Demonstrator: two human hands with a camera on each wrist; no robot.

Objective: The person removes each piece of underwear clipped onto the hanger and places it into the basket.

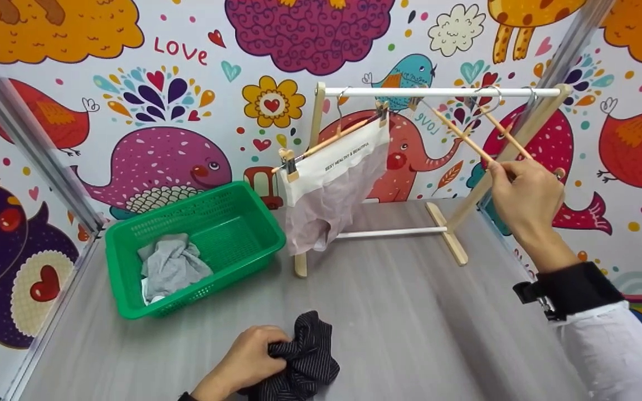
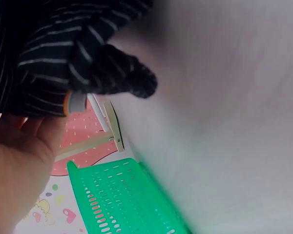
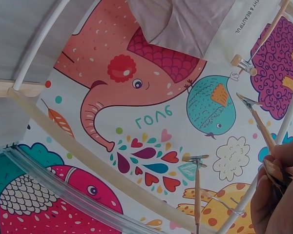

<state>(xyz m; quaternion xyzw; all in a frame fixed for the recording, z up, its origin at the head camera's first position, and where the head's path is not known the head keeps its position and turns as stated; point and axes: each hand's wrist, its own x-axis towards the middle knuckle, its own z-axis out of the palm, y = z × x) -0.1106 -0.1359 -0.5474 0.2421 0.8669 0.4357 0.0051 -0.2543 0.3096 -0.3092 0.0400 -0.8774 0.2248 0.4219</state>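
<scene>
My left hand grips a crumpled black garment with thin white stripes, low over the table at the front. In the left wrist view, the same striped garment bunches above my fingers. Up at the right of the rack, my right hand pinches one end of a wooden clip hanger. That hanger's free clip shows bare in the right wrist view. Beside it hangs another bare wooden hanger. Pale pink underpants with a white waistband hang at the left from two clips on a third hanger.
A small rack with a white top rail and wooden legs stands at the back of the grey table. To its left sits a green plastic basket with grey cloth inside. Cartoon-printed walls and metal posts enclose the table.
</scene>
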